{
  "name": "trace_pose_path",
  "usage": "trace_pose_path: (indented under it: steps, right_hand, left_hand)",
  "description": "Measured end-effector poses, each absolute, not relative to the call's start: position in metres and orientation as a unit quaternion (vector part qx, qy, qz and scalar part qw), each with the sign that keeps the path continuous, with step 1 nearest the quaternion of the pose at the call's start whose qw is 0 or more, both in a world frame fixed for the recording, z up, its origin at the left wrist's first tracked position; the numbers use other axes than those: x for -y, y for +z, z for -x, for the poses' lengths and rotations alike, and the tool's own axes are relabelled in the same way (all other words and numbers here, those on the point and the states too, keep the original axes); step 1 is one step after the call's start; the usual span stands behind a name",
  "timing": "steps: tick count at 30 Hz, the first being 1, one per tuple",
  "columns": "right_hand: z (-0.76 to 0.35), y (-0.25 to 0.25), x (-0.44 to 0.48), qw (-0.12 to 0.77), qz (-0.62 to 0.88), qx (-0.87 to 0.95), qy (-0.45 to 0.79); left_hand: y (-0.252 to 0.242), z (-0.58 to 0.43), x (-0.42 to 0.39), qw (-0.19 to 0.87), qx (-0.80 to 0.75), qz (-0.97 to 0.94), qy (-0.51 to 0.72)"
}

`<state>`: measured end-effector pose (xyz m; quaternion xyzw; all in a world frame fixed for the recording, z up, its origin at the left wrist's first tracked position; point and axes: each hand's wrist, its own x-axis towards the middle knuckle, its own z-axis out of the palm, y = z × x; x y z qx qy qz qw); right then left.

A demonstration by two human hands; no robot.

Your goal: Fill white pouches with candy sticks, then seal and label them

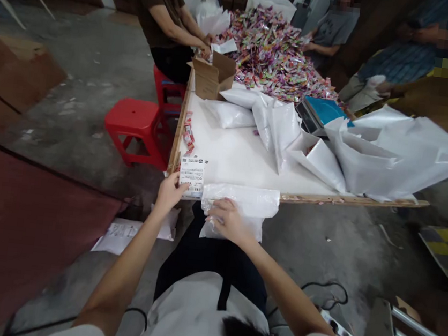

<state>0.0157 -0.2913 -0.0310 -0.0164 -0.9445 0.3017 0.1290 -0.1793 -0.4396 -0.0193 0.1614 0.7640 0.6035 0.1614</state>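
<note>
At the table's near left corner, my left hand (172, 188) has its thumb and fingers on a stack of printed labels (192, 172). My right hand (226, 219) lies with spread fingers on a white plastic bag (258, 201), which hangs over the table's front edge near my lap. The labels lie just left of the bag. Small red packets (188, 134) form a strip along the left edge of the white table (229, 155).
Filled white bags (232, 114), an open cardboard box (212, 77) and a blue-topped scale (325, 112) stand further back, before a heap of colourful packets (269, 54). Red stools (132, 120) are at the left. Other people are around the table.
</note>
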Motion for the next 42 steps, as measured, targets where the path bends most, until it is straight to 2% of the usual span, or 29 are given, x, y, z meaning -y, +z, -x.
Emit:
trace_pose_path:
  steps: [2,4,7,9,15,21,27,32,37,42]
  right_hand:
    - [-0.004,-0.025,0.29,0.209,0.097,0.888,0.397]
    - [0.017,-0.019,0.293,0.253,0.153,0.822,0.486]
    - [0.056,-0.012,0.306,0.224,0.159,0.738,0.616]
    - [0.074,-0.01,0.314,0.215,0.144,0.707,0.659]
    - [0.077,0.008,0.314,0.211,0.074,0.741,0.633]
    - [0.098,0.045,0.277,0.267,0.085,0.748,0.602]
    - [0.091,0.054,0.28,0.301,0.114,0.776,0.542]
    - [0.107,0.053,0.272,0.321,0.111,0.754,0.562]
    - [0.142,0.062,0.24,0.369,0.105,0.718,0.582]
    - [0.125,0.035,0.26,0.302,0.108,0.734,0.598]
  left_hand:
    - [-0.007,0.173,0.457,0.213,-0.697,-0.169,0.663]
    - [0.004,0.165,0.476,0.275,-0.655,-0.185,0.679]
    - [0.014,0.158,0.495,0.355,-0.646,-0.213,0.641]
    - [0.017,0.16,0.494,0.387,-0.632,-0.214,0.636]
    - [0.027,0.195,0.442,0.431,-0.557,-0.088,0.705]
    - [0.06,0.236,0.398,0.422,-0.56,-0.094,0.706]
    - [0.068,0.242,0.393,0.385,-0.587,-0.092,0.706]
    - [0.073,0.238,0.393,0.376,-0.553,-0.106,0.736]
    - [0.065,0.216,0.405,0.385,-0.587,-0.184,0.688]
    - [0.056,0.21,0.404,0.294,-0.606,-0.1,0.732]
